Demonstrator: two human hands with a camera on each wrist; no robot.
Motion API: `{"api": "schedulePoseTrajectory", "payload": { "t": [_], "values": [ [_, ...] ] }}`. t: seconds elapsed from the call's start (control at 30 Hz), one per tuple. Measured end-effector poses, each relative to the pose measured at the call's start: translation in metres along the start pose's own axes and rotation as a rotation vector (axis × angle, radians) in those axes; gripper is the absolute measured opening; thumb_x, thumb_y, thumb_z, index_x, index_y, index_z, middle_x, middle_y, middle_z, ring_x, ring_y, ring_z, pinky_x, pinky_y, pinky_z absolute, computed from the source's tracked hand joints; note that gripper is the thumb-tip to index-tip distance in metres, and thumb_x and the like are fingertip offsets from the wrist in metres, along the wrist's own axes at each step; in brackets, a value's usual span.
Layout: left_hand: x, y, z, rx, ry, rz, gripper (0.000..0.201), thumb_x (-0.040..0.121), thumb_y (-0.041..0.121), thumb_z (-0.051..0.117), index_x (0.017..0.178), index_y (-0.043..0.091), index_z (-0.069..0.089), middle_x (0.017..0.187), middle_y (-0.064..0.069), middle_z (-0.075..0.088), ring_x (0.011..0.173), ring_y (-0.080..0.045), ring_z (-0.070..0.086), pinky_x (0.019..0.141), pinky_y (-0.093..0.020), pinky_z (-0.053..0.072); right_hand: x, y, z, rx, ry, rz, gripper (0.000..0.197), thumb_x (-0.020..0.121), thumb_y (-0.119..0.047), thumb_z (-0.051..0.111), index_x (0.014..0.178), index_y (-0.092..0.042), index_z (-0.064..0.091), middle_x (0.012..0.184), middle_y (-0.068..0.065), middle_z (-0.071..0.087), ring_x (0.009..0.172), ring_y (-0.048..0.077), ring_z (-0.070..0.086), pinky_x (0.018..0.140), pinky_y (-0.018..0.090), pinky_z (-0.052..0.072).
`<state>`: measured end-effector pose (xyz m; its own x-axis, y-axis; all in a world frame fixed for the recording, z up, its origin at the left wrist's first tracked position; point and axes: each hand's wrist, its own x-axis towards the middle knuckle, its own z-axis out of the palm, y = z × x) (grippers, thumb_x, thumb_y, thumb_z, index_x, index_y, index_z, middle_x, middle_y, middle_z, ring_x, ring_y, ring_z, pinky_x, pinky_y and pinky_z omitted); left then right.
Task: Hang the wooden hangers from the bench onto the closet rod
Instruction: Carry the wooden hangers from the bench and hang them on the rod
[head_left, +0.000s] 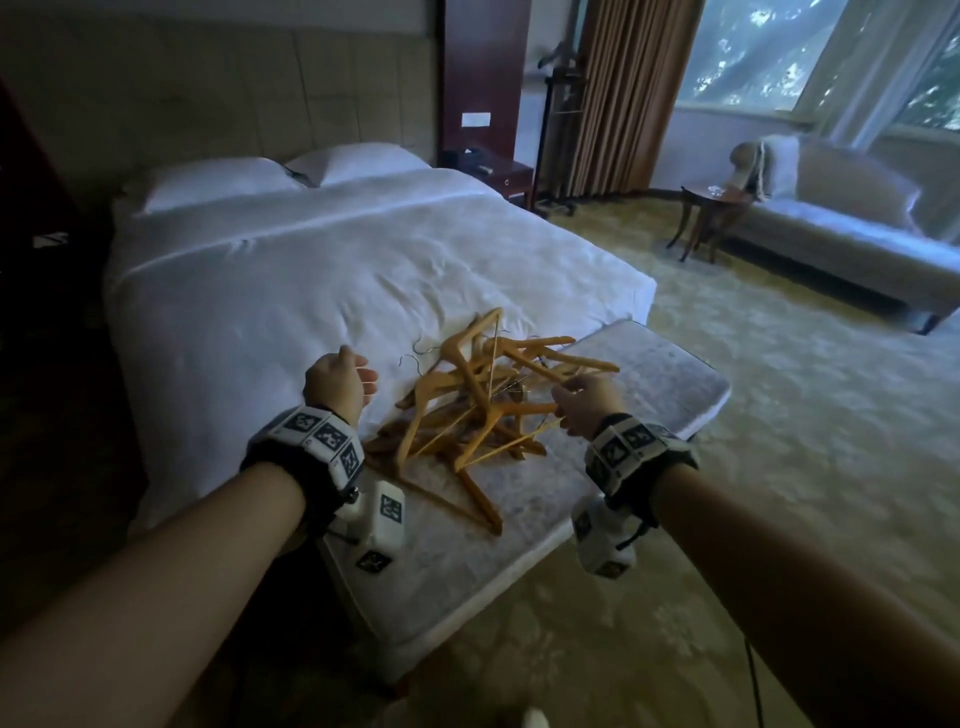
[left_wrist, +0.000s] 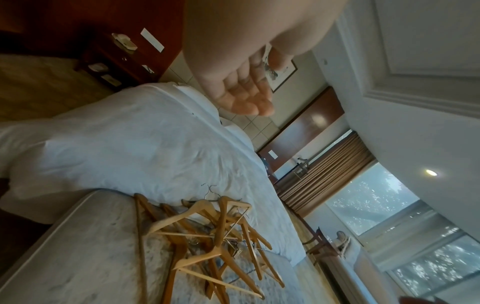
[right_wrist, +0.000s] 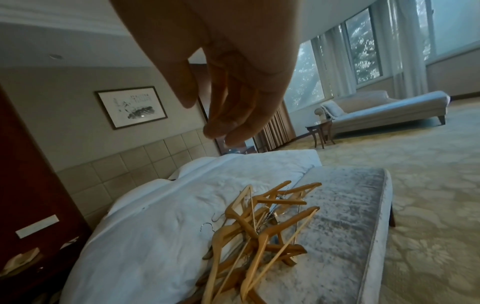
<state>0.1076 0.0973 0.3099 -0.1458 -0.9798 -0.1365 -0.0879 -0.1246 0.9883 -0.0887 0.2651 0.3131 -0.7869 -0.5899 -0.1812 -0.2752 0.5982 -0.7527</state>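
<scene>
A tangled pile of several wooden hangers (head_left: 478, 400) with metal hooks lies on the grey velvet bench (head_left: 654, 369) at the foot of the bed. My left hand (head_left: 343, 382) hovers just left of the pile, over the bed's edge, fingers relaxed and empty. Above the pile's right side hangs my right hand (head_left: 587, 400). In the right wrist view the right hand (right_wrist: 233, 102) has loosely bent fingers holding nothing, well above the hangers (right_wrist: 259, 232). The left wrist view shows my left hand (left_wrist: 246, 98) with an empty palm above the hangers (left_wrist: 215, 236). No closet rod is in view.
A white-sheeted bed (head_left: 311, 270) with two pillows fills the space behind the bench. A chaise (head_left: 841, 228) and a small round table (head_left: 711, 202) stand by the window at the right. Patterned carpet (head_left: 779, 467) spreads to the right of the bench.
</scene>
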Motion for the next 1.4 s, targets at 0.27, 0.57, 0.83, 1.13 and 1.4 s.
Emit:
{"api": "schedulePoseTrajectory", "payload": {
  "t": [0.27,0.57,0.83,1.13,1.4],
  "values": [
    [0.125,-0.024,0.075,0.06,0.175,-0.093,0.03,0.097,0.021,0.035,0.092,0.003,0.058,0.066,-0.005,0.057,0.056,-0.016,0.053,0.053,-0.024,0.042,0.187,-0.007,0.041,-0.114,-0.169,-0.014,0.031,0.094,-0.032,0.05,0.105,-0.006,0.062,0.085,0.005,0.063,0.085,0.024,0.061,0.083,0.038,0.052],
    [0.203,-0.068,0.124,0.093,0.287,-0.247,0.031,0.1,0.024,0.036,0.088,0.004,0.057,0.067,-0.003,0.057,0.056,-0.014,0.053,0.043,-0.016,0.045,0.326,0.005,0.1,-0.221,-0.346,0.069,0.049,0.092,-0.034,0.055,0.133,-0.011,0.044,0.128,0.01,0.056,0.112,0.028,0.056,0.091,0.038,0.048],
    [0.252,-0.151,0.134,0.138,0.311,-0.385,0.031,0.1,0.022,0.036,0.082,0.007,0.056,0.065,-0.005,0.057,0.053,-0.016,0.052,0.048,-0.022,0.043,0.37,0.058,0.181,-0.279,-0.399,0.13,0.059,0.088,-0.04,0.058,0.135,-0.01,0.04,0.132,0.013,0.05,0.118,0.031,0.051,0.097,0.043,0.045],
    [0.282,-0.271,0.133,0.196,0.271,-0.539,0.033,0.099,0.022,0.038,0.071,0.014,0.053,0.057,-0.003,0.058,0.036,-0.005,0.049,0.036,-0.015,0.036,0.415,0.106,0.259,-0.348,-0.319,0.119,0.062,0.091,-0.035,0.057,0.142,-0.01,0.031,0.145,0.011,0.032,0.132,0.031,0.035,0.108,0.041,0.032],
    [0.296,-0.31,0.127,0.207,0.249,-0.58,0.033,0.099,0.018,0.036,0.071,0.013,0.053,0.064,-0.006,0.055,0.031,-0.001,0.046,0.039,-0.018,0.036,0.444,0.128,0.313,-0.382,-0.453,0.201,0.082,0.087,-0.039,0.057,0.149,-0.034,0.005,0.154,0.003,0.017,0.134,0.038,0.03,0.11,0.05,0.029]
  ]
}}
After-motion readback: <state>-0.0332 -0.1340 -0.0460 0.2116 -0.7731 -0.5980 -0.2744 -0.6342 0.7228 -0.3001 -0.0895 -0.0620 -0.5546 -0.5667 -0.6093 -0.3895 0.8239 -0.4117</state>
